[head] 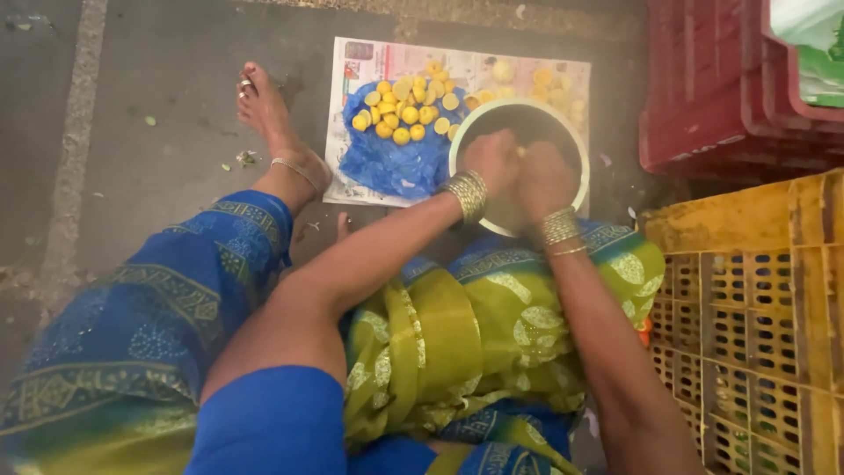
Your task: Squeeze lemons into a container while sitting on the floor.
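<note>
My left hand and my right hand are pressed close together over a round pale bowl on the ground. Both are blurred, with fingers curled around something small and yellow between them; which hand holds it I cannot tell. Each wrist carries gold bangles. Beyond the bowl, a heap of yellow lemon halves lies on a blue plastic bag spread over a newspaper.
A stack of red plastic crates stands at the upper right. A yellow crate sits close on my right. My bare left foot rests on the dark pavement; my blue and green sari covers my lap.
</note>
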